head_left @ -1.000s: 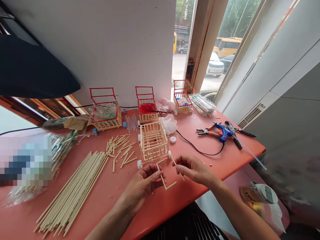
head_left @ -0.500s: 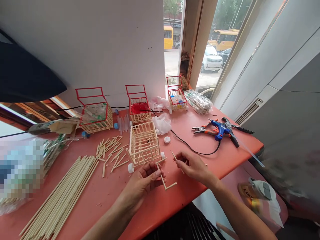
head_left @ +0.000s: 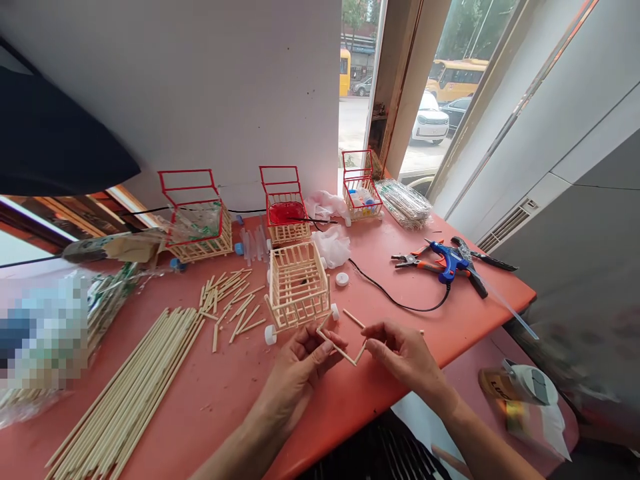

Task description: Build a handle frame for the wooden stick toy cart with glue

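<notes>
My left hand [head_left: 310, 357] pinches a small U-shaped frame of thin wooden sticks [head_left: 343, 349] between thumb and fingers. At the free short leg of that frame, my right hand [head_left: 400, 350] has its thumb and index finger closed. A loose wooden stick [head_left: 353, 318] juts out to the left from the right fingers; its other end is hidden behind them. Just beyond my left hand stands a small cart of wooden sticks [head_left: 299, 283] with white bottle-cap wheels [head_left: 271, 335].
Long sticks [head_left: 125, 393] and short cut pieces [head_left: 233, 300] lie to the left. Red-trimmed carts [head_left: 287, 212] stand along the wall. A blue glue gun [head_left: 450, 261], its cord, and pliers [head_left: 407, 261] lie at the right. A white cap [head_left: 342, 279] sits behind the hands.
My right hand has closed in on the frame, which has turned so that its free leg meets the right fingers. The loose stick lies at a flatter angle. The view has shifted slightly.
</notes>
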`<state>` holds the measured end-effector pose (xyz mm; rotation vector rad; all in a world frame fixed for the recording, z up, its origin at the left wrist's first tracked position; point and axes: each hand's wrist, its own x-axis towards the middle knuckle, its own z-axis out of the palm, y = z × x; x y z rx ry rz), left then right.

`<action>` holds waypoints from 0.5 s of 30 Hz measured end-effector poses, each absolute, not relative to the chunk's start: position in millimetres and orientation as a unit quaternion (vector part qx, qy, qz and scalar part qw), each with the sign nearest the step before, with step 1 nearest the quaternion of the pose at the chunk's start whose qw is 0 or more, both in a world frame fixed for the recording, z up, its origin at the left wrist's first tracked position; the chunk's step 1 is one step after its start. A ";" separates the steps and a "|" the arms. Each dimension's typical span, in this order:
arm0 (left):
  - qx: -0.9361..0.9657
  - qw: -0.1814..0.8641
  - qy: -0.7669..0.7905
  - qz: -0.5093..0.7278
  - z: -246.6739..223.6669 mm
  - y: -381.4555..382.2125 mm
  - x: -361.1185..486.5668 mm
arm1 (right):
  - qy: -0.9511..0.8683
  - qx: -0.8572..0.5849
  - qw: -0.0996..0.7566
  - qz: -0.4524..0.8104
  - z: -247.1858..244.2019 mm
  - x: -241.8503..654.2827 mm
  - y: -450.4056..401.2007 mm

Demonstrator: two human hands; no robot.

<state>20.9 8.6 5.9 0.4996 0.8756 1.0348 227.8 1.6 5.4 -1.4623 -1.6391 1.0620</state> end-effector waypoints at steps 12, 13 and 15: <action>0.392 0.650 0.463 0.457 4.8 15.2 6.9 | -0.673 -0.533 0.295 0.419 11.0 230.4 1.9; 0.404 0.639 0.471 0.454 3.9 16.5 5.9 | -0.683 -0.531 0.293 0.406 11.7 231.0 2.4; 0.423 0.618 0.490 0.446 0.9 18.1 5.0 | -0.700 -0.528 0.297 0.378 12.2 230.8 3.3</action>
